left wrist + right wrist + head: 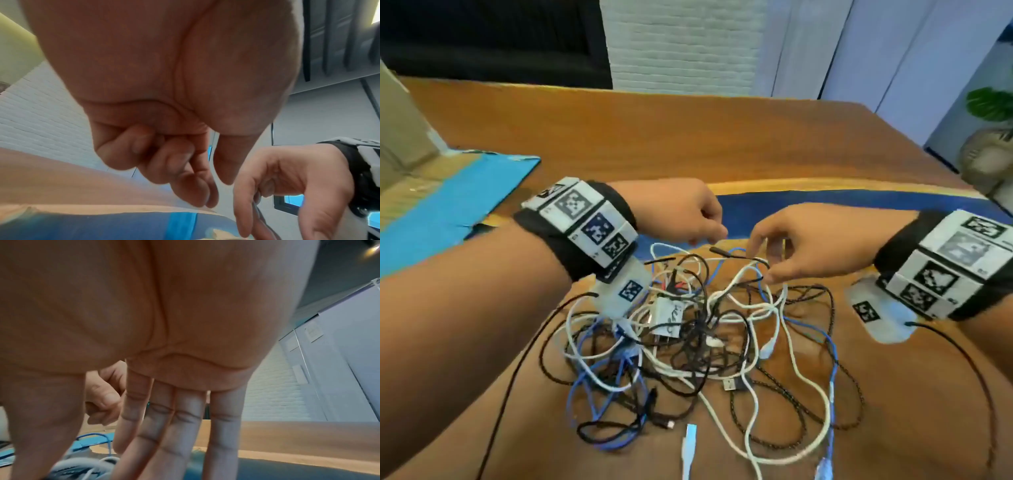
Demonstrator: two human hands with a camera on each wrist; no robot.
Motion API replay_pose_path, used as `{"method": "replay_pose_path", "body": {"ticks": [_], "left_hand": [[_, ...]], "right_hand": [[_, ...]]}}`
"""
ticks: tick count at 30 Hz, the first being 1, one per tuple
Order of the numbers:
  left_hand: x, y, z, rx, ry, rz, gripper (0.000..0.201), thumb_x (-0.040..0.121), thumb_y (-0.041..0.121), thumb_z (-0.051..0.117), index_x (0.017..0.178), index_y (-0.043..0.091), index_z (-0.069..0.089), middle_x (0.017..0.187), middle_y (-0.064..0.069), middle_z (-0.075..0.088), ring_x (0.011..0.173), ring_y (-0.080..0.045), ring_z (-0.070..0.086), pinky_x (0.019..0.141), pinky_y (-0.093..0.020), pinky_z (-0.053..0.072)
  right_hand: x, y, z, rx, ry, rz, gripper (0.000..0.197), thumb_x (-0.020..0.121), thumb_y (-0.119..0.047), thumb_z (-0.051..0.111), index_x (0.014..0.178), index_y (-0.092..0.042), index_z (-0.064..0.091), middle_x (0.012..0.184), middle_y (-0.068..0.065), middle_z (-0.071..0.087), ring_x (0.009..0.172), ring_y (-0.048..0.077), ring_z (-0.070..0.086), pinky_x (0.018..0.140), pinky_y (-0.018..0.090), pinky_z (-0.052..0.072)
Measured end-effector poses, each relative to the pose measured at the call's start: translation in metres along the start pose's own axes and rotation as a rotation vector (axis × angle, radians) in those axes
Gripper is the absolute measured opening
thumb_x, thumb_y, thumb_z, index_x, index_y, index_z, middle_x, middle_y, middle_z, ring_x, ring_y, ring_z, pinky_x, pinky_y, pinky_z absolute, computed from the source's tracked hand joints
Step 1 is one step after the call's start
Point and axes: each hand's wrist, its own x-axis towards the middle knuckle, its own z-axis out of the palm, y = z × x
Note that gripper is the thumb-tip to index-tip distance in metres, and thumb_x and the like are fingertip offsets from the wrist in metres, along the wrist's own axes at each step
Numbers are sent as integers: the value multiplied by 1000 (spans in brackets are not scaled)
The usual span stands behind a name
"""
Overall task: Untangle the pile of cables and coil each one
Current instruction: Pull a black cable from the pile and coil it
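— While the pile of cables point(688, 339) lies knotted on the wooden table point(654, 137), which strand is being worked?

— A thin black cable point(736, 255) at the far edge of the heap. The right hand point(808, 246) reaches down with fingers nearly straight, thumb and forefinger pinching that strand. The left hand point(688, 216) hovers just beside it, fingers curled; whether it holds anything cannot be told from these views.

— How should the step go?

— By my reading, lift the black lead slowly, follow it back to its plug, and let the left hand hold down the white and blue loops it crosses. Tugging would likely tighten the knot. Coiling can wait until the strand runs free.

— Any containers in frame?

— A cardboard box point(400, 130) stands at the far left beside a blue mat point(448, 198); its contents are hidden. No coiled cable is seen yet, so the task looks barely begun.
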Motion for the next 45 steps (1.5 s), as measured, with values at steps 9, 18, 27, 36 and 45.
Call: {"method": "replay_pose_path", "body": {"ticks": [9, 18, 27, 36, 45], "left_hand": [[-92, 23, 57, -31, 50, -20, 25, 93, 52, 64, 109, 34, 68, 109, 9, 67, 93, -10, 63, 77, -30, 50], [-139, 16, 86, -43, 199, -189, 44, 85, 47, 71, 126, 35, 58, 116, 7, 64, 103, -18, 63, 88, -36, 55], [-153, 74, 49, -528, 656, 55, 39, 98, 45, 59, 134, 31, 57, 121, 11, 63, 110, -9, 61, 93, -32, 52], [-135, 62, 42, -591, 434, 30, 20, 98, 29, 64, 87, 15, 73, 51, -1, 49, 47, -18, 49, 63, -38, 47], [-143, -3, 22, -613, 644, -34, 29, 100, 32, 61, 78, 14, 67, 66, -8, 65, 65, -18, 58, 72, -34, 49]], "right_hand": [[-29, -48, 57, -57, 199, 228, 24, 93, -31, 64, 117, -36, 67, 82, -17, 51, 73, 6, 51, 63, 31, 39], [-92, -56, 38, 61, 623, 380, 17, 97, -33, 64, 82, -27, 69, 85, -6, 68, 86, 19, 62, 73, 31, 45], [-159, -78, -15, 290, 973, 144, 14, 95, -33, 70, 83, -26, 74, 71, -4, 66, 63, 11, 58, 61, 25, 45], [-172, -27, -27, 480, 1351, 51, 10, 92, -27, 74, 82, -28, 75, 69, -1, 66, 55, 5, 53, 63, 33, 52], [-140, 39, 20, 380, 1182, 388, 10, 94, -25, 71, 87, -20, 75, 82, 8, 70, 77, 16, 65, 69, 26, 49]]}}
